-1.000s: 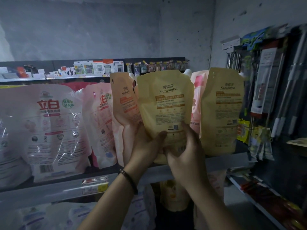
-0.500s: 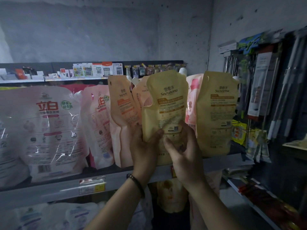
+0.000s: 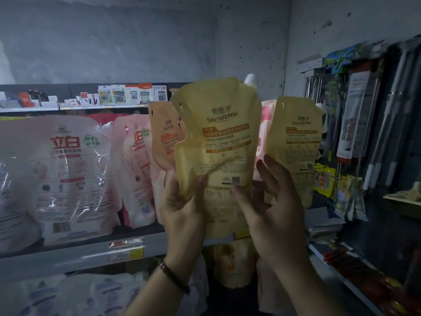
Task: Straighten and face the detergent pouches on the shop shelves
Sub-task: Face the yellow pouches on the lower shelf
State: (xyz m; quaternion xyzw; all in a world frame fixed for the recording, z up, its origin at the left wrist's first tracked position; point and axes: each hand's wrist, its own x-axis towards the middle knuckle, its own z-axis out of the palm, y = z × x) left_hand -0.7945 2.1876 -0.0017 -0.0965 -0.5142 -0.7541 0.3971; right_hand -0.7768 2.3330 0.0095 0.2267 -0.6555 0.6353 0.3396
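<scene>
Gripping the yellow pouch (image 3: 218,137) by its lower left edge, the left hand (image 3: 182,213) had its thumb curled over the front and its fingers behind. The right hand (image 3: 273,213) was released, fingers spread and fairly straight just beside the pouch's lower right edge, with the thumb tip touching the front near the printed code. The pouch stood upright with its label toward the camera, held near the row, its bottom level with the shelf (image 3: 68,258) lip. Just behind it on the left stood an orange pouch (image 3: 164,137), behind it on the right a pink pouch (image 3: 262,137), and further right a second yellow pouch (image 3: 296,142), upright and facing out. Big pink-and-white pouches (image 3: 68,174) filled the shelf's left side above a price tag (image 3: 126,249). A beaded bracelet (image 3: 173,277) circled the left wrist.
</scene>
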